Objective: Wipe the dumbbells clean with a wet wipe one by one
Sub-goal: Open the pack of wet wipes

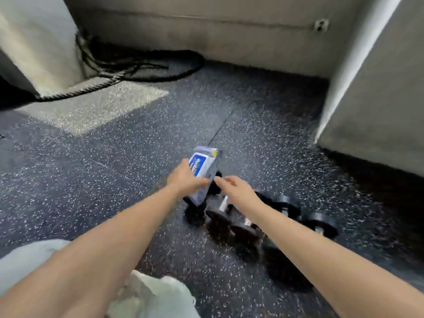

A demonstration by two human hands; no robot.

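left hand (185, 180) grips the pack (203, 173) tilted up, likely so its flap faces the right hand (236, 189), which reaches in from 3 o'clock, fingers loosely spread, holding nothing. dumbbells (320, 222) lie on the floor (114, 180) at 5 o'clock of the pack, unwiped.

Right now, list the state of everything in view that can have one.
Wet wipe pack, tilted, lifted off the floor; flap too blurred to tell.
Left hand, grips the pack.
Right hand, fingers extended toward the pack, holding nothing.
Dumbbells, lying clustered on the floor.
Rope, lying loose by the wall.
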